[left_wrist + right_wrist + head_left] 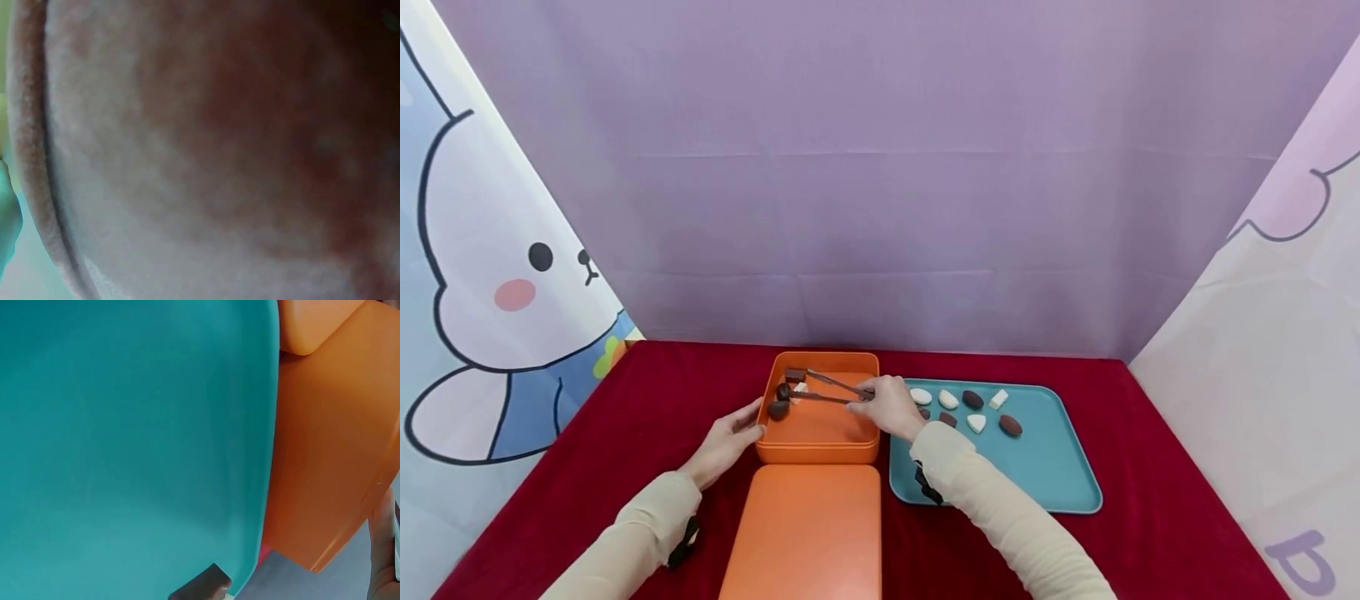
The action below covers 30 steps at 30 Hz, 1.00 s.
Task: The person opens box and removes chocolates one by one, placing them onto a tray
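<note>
In the head view my right hand [891, 406] holds dark tongs [831, 393] over the orange box [838, 452]. The two arms of the tongs stand apart, their tips close to the chocolates at the box's left side. A dark square chocolate [794, 375], a dark rounded one [778, 410] and a smaller dark one [783, 391] lie there, beside a white piece [800, 388] partly covered by the tongs. My left hand [727, 440] touches the box's left wall from outside, thumb near the front corner. In the left wrist view only a blurred close surface shows.
Right of the box, a teal tray [1037, 479] bears several white and brown chocolates, such as a brown oval [1011, 426]. An orange lid [812, 533] lies in front of the box. Everything stands on a red cloth [1157, 500] before a purple curtain [880, 208].
</note>
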Available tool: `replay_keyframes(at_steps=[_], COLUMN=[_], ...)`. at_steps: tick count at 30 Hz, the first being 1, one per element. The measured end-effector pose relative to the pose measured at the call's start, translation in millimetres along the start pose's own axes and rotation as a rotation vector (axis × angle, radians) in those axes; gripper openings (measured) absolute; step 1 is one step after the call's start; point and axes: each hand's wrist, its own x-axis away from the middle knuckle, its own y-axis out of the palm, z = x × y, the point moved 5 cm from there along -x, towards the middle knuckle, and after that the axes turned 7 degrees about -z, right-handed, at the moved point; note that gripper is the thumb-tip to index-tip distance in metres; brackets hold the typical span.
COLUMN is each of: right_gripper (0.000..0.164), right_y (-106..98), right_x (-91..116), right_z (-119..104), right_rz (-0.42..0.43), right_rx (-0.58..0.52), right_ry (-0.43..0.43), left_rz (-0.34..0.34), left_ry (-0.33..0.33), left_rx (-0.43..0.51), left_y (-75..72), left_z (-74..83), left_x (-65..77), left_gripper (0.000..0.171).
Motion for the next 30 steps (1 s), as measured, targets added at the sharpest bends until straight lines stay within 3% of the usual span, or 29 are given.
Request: replay_keyframes(at_steps=[30], right_gripper=[0.03], right_y=[13], right_x=[-13], right_z=[-5], right_rz=[-0.025], right_rx=[0.137], right_ry=[-0.006], left_rz=[-0.001], left_ry=[-0.004], left_rx=[0.017], left_y=[0.1], left_z=[-0.8], left_x=[1.3], left_gripper=[0.06])
